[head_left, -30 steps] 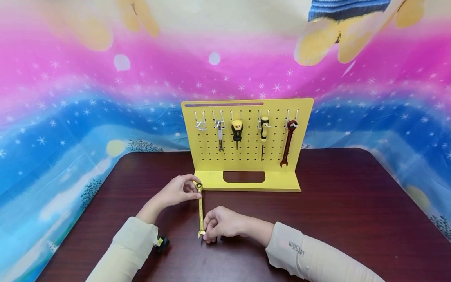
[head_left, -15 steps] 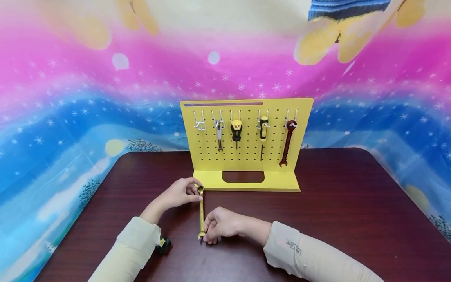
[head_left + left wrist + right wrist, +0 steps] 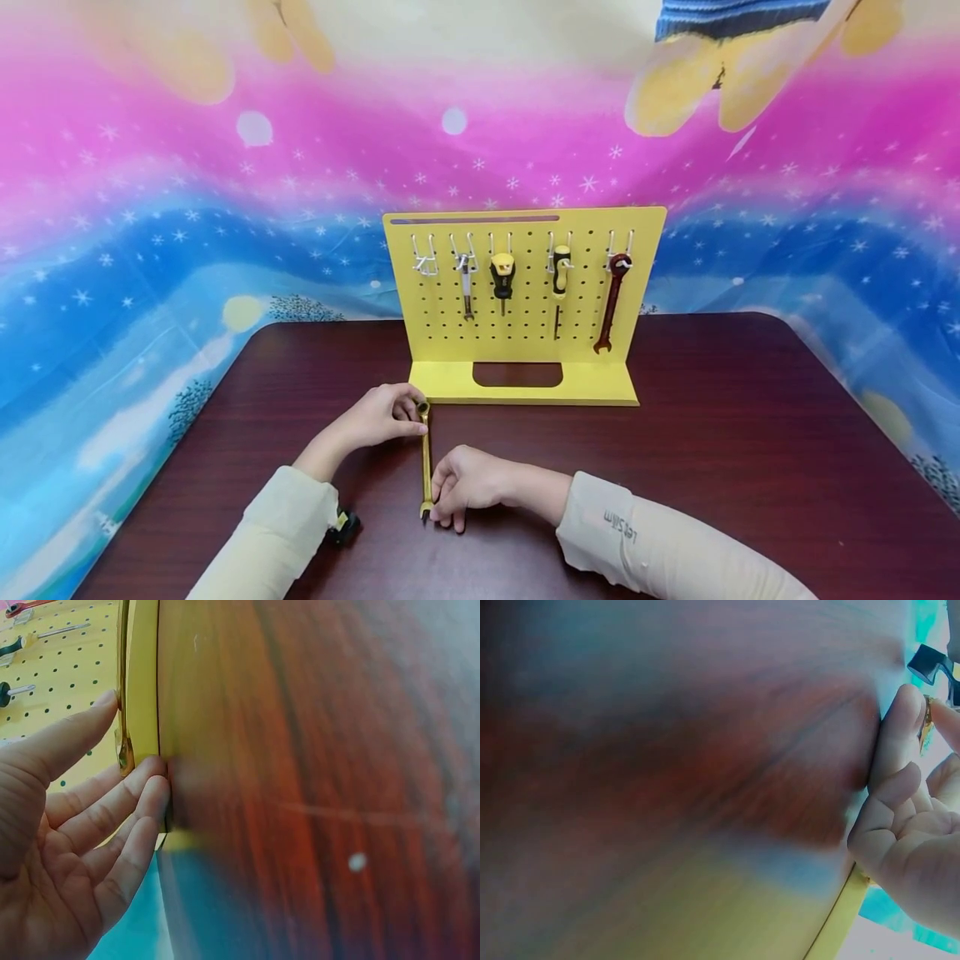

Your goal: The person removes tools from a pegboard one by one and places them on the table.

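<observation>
A gold combination wrench (image 3: pixel 427 458) lies lengthwise between both hands, low over the dark table. My left hand (image 3: pixel 386 414) pinches its ring end between thumb and fingers. In the left wrist view, the left thumb presses on the wrench (image 3: pixel 122 682) while the other fingers of the left hand (image 3: pixel 90 825) lie behind and below it. My right hand (image 3: pixel 474 482) pinches the open-jaw end with thumb and forefinger. Only a sliver of gold wrench (image 3: pixel 928 724) shows between the fingers of the right hand (image 3: pixel 907 825) in the right wrist view.
A yellow pegboard (image 3: pixel 525 333) stands behind the hands on the wood table (image 3: pixel 720 450). From its white hooks hang a small wrench (image 3: pixel 467 292), a stubby screwdriver (image 3: pixel 502 275), a longer screwdriver (image 3: pixel 561 275) and a dark red wrench (image 3: pixel 612 304). A small black object (image 3: pixel 343 527) is at the left cuff.
Both hands have drawn the gold wrench slightly toward the person, away from the pegboard. Their grips on its two ends look the same.
</observation>
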### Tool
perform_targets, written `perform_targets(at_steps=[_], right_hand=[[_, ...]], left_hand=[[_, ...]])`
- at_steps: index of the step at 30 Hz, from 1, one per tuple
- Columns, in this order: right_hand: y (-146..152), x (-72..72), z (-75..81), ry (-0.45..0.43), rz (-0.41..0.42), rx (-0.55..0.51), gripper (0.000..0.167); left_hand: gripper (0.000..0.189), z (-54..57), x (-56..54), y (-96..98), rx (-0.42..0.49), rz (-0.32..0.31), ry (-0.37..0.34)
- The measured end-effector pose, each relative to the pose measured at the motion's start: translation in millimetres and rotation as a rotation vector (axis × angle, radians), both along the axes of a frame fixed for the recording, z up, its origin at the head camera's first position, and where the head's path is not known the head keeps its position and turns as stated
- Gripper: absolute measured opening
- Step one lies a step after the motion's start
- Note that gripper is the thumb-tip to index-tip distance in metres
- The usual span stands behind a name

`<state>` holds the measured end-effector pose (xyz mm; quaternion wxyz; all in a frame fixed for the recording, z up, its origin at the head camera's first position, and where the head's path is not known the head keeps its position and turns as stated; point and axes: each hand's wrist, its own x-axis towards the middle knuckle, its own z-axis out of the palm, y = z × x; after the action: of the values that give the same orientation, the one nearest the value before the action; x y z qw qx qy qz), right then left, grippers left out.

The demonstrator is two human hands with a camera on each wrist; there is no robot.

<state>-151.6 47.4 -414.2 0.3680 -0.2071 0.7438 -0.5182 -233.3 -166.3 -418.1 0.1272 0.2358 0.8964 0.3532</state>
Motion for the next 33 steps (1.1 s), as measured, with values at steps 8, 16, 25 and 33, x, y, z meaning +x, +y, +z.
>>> perform_targets(at_steps=[8, 16, 25, 33], right_hand=[[-1.9, -0.3, -0.2, 0.021, 0.007, 0.016, 0.015], [-3.3, -1.0, -1.5, 0.004, -0.007, 0.006, 0.006], [-0.2, -3.0, -1.0, -0.037, -0.025, -0.014, 0.009], [7.6, -8.4, 2.6, 0.053, -0.038, -0.014, 0.016]], left_hand=[[0.037, -0.7, 0.5, 1.7, -0.04, -0.008, 0.011], [0.034, 0.5, 2.7, 5.4, -0.103, -0.006, 0.033], [0.032, 1.6, 1.0, 10.0, -0.145, 0.006, 0.043], [0.033, 5.0, -1.7, 5.9, -0.147, -0.026, 0.061]])
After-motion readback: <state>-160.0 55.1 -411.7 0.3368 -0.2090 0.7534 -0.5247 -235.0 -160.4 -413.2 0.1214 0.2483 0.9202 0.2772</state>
